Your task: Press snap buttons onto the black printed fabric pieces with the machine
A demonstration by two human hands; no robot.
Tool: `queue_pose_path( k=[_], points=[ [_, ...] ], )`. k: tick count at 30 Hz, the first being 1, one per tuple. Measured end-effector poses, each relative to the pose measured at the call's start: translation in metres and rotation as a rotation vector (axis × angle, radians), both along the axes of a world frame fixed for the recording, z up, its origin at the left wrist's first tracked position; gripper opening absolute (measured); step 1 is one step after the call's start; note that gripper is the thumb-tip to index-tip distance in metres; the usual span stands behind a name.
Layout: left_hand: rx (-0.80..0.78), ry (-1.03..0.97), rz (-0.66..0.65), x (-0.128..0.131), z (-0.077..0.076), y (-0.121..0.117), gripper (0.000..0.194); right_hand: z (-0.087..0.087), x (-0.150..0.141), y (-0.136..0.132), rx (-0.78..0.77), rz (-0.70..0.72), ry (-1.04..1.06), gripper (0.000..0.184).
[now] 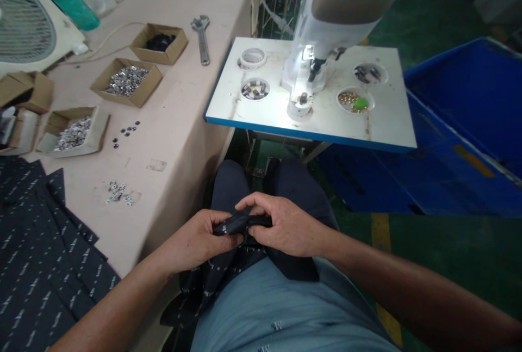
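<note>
Both hands hold a dark printed piece of fabric [234,225] above my lap. My left hand [199,239] pinches its left side between thumb and fingers. On the right side, my right hand [285,225] grips a folded edge, thumb below and index finger raised over it. The rest of the cloth hangs down across my lap, its print showing small white marks. Ahead of my hands stands a snap-press machine [304,77] with a white table top [261,115]. Round wells in that top hold small metal parts.
Cardboard boxes of metal snap parts [126,81] stand on the bench [175,140] at left, near an adjustable wrench [201,39] and a fan [28,20]. Loose snaps [118,191] lie closer. Stacked dark fabric [41,259] covers the near left corner. A blue bin [460,102] stands right.
</note>
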State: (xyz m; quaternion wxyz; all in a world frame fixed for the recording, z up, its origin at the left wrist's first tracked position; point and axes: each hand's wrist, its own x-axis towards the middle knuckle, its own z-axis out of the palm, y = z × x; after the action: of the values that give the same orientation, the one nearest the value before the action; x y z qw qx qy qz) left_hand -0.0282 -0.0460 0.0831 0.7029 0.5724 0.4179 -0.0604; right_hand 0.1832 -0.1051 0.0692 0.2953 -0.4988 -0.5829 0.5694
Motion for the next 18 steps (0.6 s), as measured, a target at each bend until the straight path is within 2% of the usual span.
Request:
queue_pose_path(
  k=[7,13,18],
  points=[
    [0.105,0.04,0.005,0.0024,0.0026,-0.0038,0.013,-0.0011,0.0002,0.0,-0.019,-0.006,0.019,0.043],
    [0.096,0.043,0.016,0.0055,0.0001,-0.0039,0.016,-0.0051,0.0031,0.0022,-0.054,-0.006,0.068,0.044],
    [0.081,0.043,0.04,0.0058,-0.0046,-0.0035,0.018,-0.0019,0.0091,0.0084,-0.043,0.007,0.036,0.041]
  ],
)
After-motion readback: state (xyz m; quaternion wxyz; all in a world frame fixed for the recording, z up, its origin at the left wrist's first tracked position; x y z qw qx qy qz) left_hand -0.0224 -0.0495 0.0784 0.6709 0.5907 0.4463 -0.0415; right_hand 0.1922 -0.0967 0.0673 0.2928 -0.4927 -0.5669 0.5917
